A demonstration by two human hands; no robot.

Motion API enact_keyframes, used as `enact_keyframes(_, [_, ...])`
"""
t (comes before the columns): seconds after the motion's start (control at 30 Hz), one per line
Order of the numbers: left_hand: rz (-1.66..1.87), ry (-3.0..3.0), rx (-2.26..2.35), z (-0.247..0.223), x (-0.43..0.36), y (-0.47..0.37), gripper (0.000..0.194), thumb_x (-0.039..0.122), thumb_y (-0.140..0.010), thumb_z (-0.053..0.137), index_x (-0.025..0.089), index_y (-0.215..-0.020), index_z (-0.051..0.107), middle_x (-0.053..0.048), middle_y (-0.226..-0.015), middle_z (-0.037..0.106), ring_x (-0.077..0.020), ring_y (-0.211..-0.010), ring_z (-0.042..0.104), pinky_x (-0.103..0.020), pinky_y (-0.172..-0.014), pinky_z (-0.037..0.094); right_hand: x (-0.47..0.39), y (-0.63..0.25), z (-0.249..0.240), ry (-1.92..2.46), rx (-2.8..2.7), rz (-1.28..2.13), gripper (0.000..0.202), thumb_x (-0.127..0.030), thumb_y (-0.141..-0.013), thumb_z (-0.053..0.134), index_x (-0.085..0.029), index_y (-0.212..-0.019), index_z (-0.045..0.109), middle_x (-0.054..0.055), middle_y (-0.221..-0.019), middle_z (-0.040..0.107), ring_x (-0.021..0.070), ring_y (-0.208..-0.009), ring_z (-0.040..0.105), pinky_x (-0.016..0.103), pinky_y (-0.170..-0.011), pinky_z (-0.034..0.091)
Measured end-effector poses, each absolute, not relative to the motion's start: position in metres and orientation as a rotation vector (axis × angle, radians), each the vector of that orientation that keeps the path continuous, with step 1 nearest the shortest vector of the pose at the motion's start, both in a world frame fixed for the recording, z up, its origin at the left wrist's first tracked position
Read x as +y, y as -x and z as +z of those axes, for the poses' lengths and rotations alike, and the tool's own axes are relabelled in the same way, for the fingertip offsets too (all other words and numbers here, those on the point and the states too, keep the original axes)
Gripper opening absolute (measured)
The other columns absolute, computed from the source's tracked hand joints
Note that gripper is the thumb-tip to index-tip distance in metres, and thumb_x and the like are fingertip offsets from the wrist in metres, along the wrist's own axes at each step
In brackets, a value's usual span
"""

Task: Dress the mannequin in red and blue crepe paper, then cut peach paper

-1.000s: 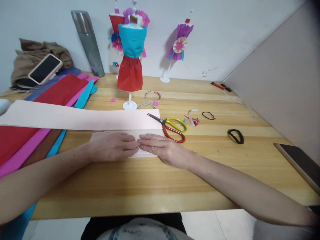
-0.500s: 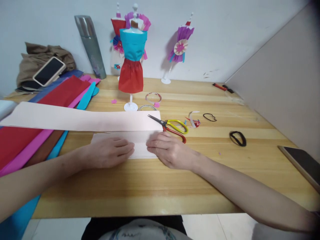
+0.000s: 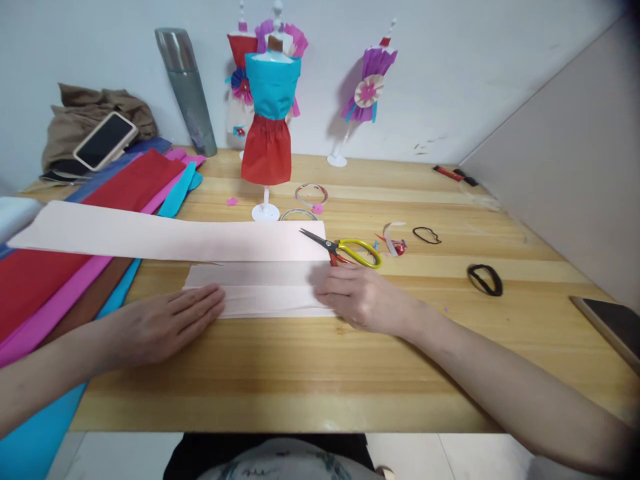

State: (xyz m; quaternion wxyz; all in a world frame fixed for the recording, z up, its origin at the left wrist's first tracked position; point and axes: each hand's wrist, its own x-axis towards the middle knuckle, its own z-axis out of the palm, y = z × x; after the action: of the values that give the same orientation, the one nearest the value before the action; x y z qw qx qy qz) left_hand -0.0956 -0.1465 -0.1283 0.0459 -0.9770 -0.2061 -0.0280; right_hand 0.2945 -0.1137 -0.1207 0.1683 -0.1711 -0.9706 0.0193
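Note:
A short pale pink crepe paper piece lies on the table with a fold along its length. My left hand rests flat on its left end, fingers stretched out side by side. At the right end, my right hand has its fingers curled and closed on the paper's edge; the fingertips are partly hidden. Just behind it, a longer pale pink crepe paper strip stretches to the left. Scissors with yellow and red handles lie on that strip's right end, their red handle mostly covered by my right hand.
Coloured paper sheets spread along the left. A dress form in blue and red stands behind the strip; another dress form wears purple. Tape rolls, paper scraps, a black band and a dark flat device lie around.
My left hand has slid left along the folded paper and flattened. My right hand has shifted slightly right to the paper's end, exposing more of the middle. The view has shifted a little.

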Motion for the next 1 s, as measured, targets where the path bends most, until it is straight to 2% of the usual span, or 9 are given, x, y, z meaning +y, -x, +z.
enact_keyframes(0.1, [-0.109,2.961,-0.715,-0.123,-0.153,0.102,0.069,0.0,-0.09,0.037,0.031,-0.152,0.038,-0.005,-0.145,0.056,-0.0212,-0.139,0.047,-0.036,-0.115,0.041,-0.113,-0.297,-0.121,0.436,-2.763,0.032,0.036,-0.015,-0.101,0.036,-0.015,-0.083,0.067,0.011,-0.086,0.067,0.0192,-0.088,0.062,0.034,-0.076,0.053])
enact_keyframes(0.23, [-0.052,2.942,-0.834,-0.111,-0.157,0.104,0.066,-0.001,-0.089,0.036,0.034,-0.142,0.053,-0.003,-0.14,0.061,-0.0213,-0.131,0.056,-0.036,-0.109,0.048,-0.115,-0.295,-0.12,0.412,-2.709,-0.07,0.032,-0.012,-0.1,0.038,-0.013,-0.088,0.068,0.013,-0.091,0.071,0.0198,-0.088,0.067,0.034,-0.075,0.057])
enact_keyframes(0.3, [-0.025,2.926,-0.796,-0.108,-0.156,0.1,0.061,-0.001,-0.089,0.037,0.031,-0.136,0.059,-0.004,-0.135,0.065,-0.0218,-0.127,0.06,-0.036,-0.106,0.05,-0.119,-0.292,-0.119,0.417,-2.646,-0.14,0.03,-0.009,-0.099,0.039,-0.009,-0.098,0.069,0.015,-0.097,0.073,0.0217,-0.094,0.069,0.035,-0.078,0.06])
enact_keyframes(0.4, [-0.105,2.91,-0.827,-0.107,-0.157,0.083,0.06,0.0,-0.089,0.037,0.029,-0.137,0.058,-0.005,-0.136,0.065,-0.023,-0.129,0.057,-0.038,-0.108,0.049,-0.126,-0.285,-0.118,0.454,-2.58,-0.164,0.031,-0.008,-0.097,0.042,-0.007,-0.12,0.064,0.018,-0.112,0.073,0.0243,-0.112,0.067,0.038,-0.089,0.06])
enact_keyframes(0.5, [-0.247,2.904,-0.887,-0.109,-0.162,0.052,0.06,0.003,-0.092,0.034,0.027,-0.145,0.049,-0.007,-0.143,0.059,-0.0251,-0.136,0.05,-0.042,-0.11,0.047,-0.133,-0.275,-0.12,0.506,-2.54,-0.105,0.039,-0.008,-0.096,0.044,-0.009,-0.133,0.057,0.019,-0.126,0.068,0.0254,-0.124,0.061,0.042,-0.096,0.058])
enact_keyframes(0.57, [-0.193,2.943,-0.914,-0.111,-0.167,0.031,0.052,0.017,-0.096,0.043,0.016,-0.148,0.044,-0.016,-0.149,0.051,-0.0302,-0.14,0.045,-0.045,-0.111,0.046,-0.137,-0.269,-0.123,0.545,-2.543,-0.016,0.041,-0.011,-0.096,0.046,-0.007,-0.136,0.054,0.021,-0.132,0.063,0.0264,-0.132,0.054,0.044,-0.103,0.054])
enact_keyframes(0.7, [-0.058,3.045,-0.966,-0.117,-0.174,0.006,0.075,0.044,-0.091,0.059,0.001,-0.149,0.036,-0.028,-0.154,0.035,-0.0394,-0.145,0.033,-0.053,-0.114,0.039,-0.144,-0.262,-0.129,0.633,-2.675,0.261,0.052,-0.025,-0.097,0.052,0.002,-0.14,0.049,0.027,-0.147,0.048,0.0308,-0.146,0.035,0.048,-0.115,0.042])
enact_keyframes(0.83, [0.063,3.092,-1.057,-0.121,-0.175,0.006,0.082,0.055,-0.093,0.052,0.001,-0.15,0.033,-0.028,-0.157,0.03,-0.0385,-0.147,0.029,-0.056,-0.116,0.033,-0.15,-0.264,-0.126,0.716,-2.819,0.551,0.069,-0.034,-0.093,0.059,-0.001,-0.149,0.037,0.027,-0.157,0.03,0.0323,-0.151,0.019,0.052,-0.12,0.031])
enact_keyframes(1.0, [0.1,3.069,-1.107,-0.121,-0.179,0.015,0.081,0.064,-0.094,0.039,0.007,-0.152,0.034,-0.026,-0.158,0.03,-0.0394,-0.147,0.028,-0.059,-0.113,0.033,-0.153,-0.269,-0.12,0.786,-2.888,0.676,0.074,-0.04,-0.092,0.061,-0.011,-0.154,0.032,0.022,-0.162,0.017,0.0308,-0.153,0.008,0.056,-0.121,0.021])
